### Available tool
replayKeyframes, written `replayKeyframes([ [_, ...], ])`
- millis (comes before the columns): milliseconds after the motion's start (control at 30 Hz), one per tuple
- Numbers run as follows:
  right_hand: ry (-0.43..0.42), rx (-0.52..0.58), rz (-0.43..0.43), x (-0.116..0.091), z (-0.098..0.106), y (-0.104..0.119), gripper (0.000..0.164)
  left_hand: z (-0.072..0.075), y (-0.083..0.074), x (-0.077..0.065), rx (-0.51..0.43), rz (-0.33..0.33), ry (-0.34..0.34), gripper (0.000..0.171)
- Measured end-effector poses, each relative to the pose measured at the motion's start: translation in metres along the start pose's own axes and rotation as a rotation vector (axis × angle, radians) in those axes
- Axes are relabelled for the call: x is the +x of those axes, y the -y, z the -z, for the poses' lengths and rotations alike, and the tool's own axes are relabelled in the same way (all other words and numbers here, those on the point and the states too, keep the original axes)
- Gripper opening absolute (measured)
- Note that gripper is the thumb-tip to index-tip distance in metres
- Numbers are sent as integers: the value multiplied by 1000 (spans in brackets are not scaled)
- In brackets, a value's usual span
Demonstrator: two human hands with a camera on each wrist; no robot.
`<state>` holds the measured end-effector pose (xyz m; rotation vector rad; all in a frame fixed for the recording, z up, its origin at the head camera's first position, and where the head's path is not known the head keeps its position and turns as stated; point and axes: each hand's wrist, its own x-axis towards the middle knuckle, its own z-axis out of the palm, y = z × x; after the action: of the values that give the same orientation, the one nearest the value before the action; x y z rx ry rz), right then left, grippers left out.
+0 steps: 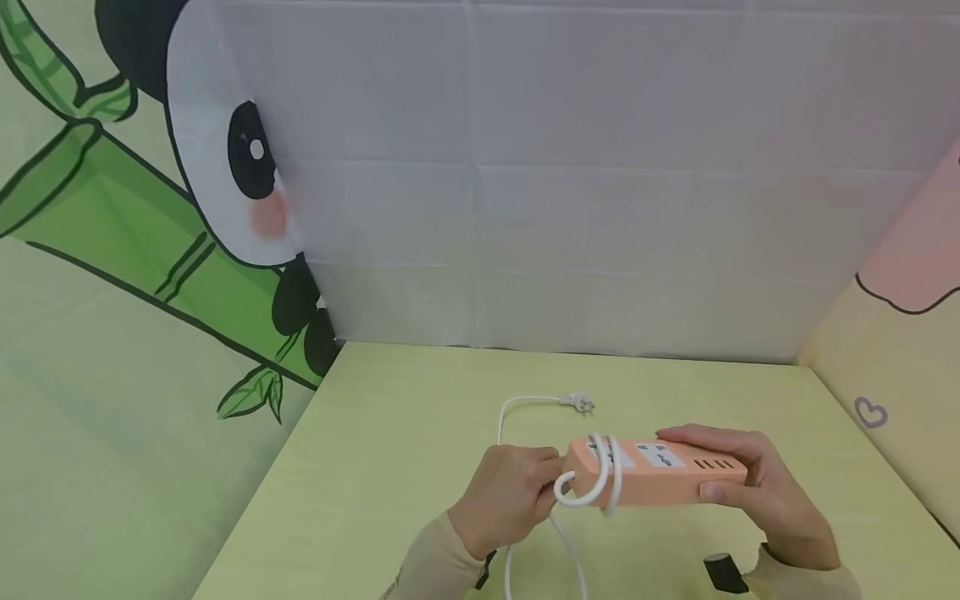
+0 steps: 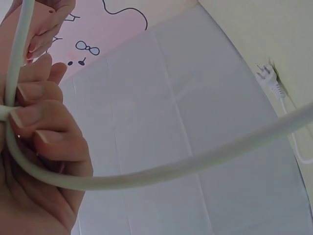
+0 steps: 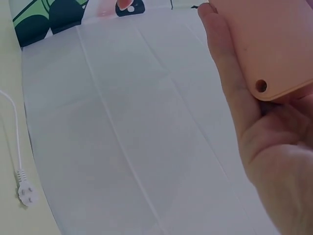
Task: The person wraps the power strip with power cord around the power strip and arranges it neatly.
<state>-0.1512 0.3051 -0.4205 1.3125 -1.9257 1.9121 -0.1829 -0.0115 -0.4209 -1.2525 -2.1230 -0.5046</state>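
An orange power strip [image 1: 675, 483] with white socket panels and several slots at its right end is held up over the table. My right hand [image 1: 772, 487] grips that right end, thumb on the front and fingers behind. White cable [image 1: 617, 475] loops around the strip's left part. At the left end my left hand [image 1: 510, 492] pinches the cable; in the left wrist view its curled fingers [image 2: 49, 117] close on the white cord [image 2: 146, 174]. The right wrist view shows the strip's plain orange underside [image 3: 274, 44] against the palm.
The cable's white plug [image 1: 579, 402] lies on the pale yellow-green table [image 1: 405, 400] beyond the hands. More cable [image 1: 570, 550] hangs down below the left hand. A grey-white sheet [image 1: 585, 208] stands at the back, with printed panels at both sides.
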Motion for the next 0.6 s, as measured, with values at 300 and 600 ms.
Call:
replayKeyframes([
  [300,-168,-72,-202,5,-7,6,51,4,-1,0,37,46,2,8],
  [600,-375,-129,-354,10,-13,12,47,7,-1,0,52,114,70,9],
])
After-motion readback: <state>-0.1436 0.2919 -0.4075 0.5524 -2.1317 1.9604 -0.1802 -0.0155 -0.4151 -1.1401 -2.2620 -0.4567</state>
